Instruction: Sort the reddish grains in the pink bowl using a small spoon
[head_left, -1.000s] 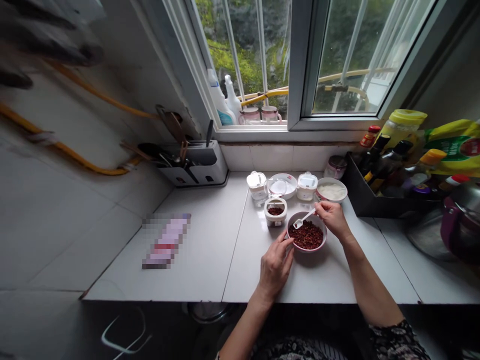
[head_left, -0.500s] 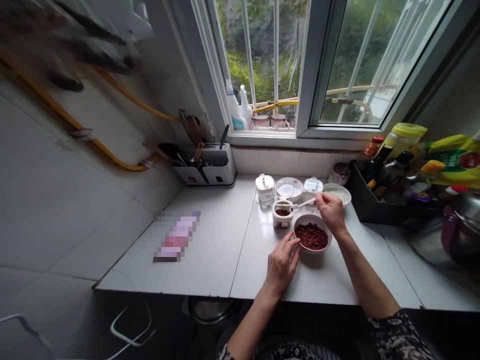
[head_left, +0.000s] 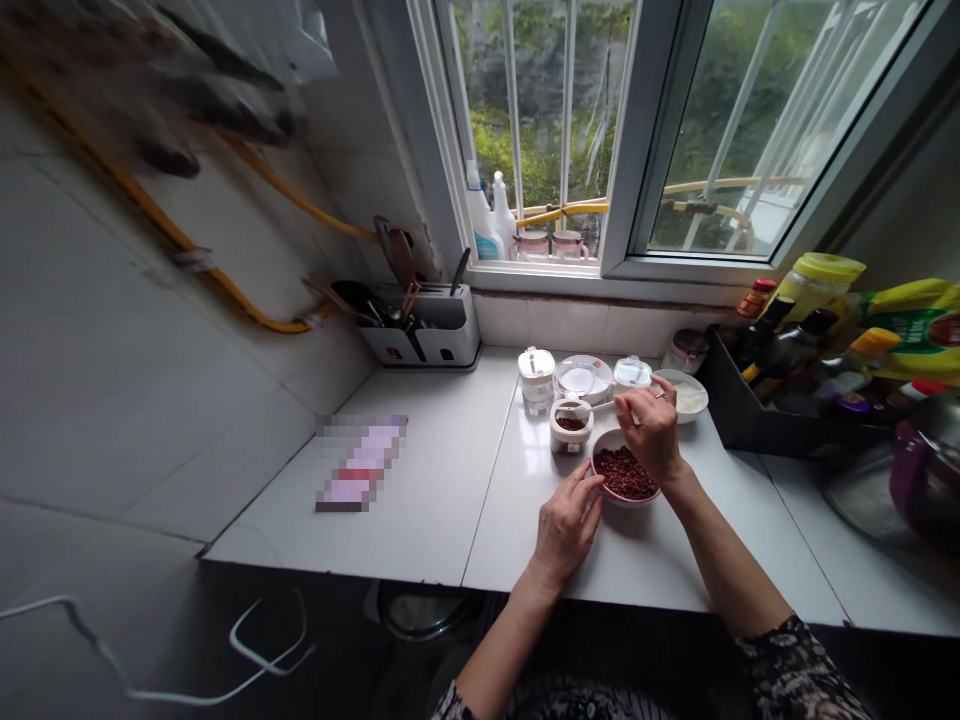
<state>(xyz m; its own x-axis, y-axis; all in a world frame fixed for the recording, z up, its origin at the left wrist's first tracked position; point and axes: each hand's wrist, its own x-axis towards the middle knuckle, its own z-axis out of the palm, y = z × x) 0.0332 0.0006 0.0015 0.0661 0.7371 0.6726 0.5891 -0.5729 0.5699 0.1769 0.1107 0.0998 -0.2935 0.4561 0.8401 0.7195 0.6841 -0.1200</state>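
Left hand, in the head view: fingers extended, slightly spread, tips against the near-left rim of the pink-rimmed bowl. Right hand, wearing a ring: thumb and fingertips pinch the handle of the white spoon; the spoon's head is at the mouth of the open jar. The bowl is round, stands upright on the counter and contains a layer of dark red, coarse, dry-looking pieces; similar pieces lie in the open jar, just beside it. Obstruction: the right hand covers the bowl's far-right rim and overlaps the lidded white jar. Behind the open jar are a clear-sided jar with a white lid and a shallow round dish. To the right, a white-filled bowl stands near a dark-lidded jar. A black bin holds bottles; a grey-and-white utensil holder stands against the back wall. Materials: the counter is smooth, pale and glossy, with straight seams; the window frame is grey. The pixelated item at left cannot be identified.
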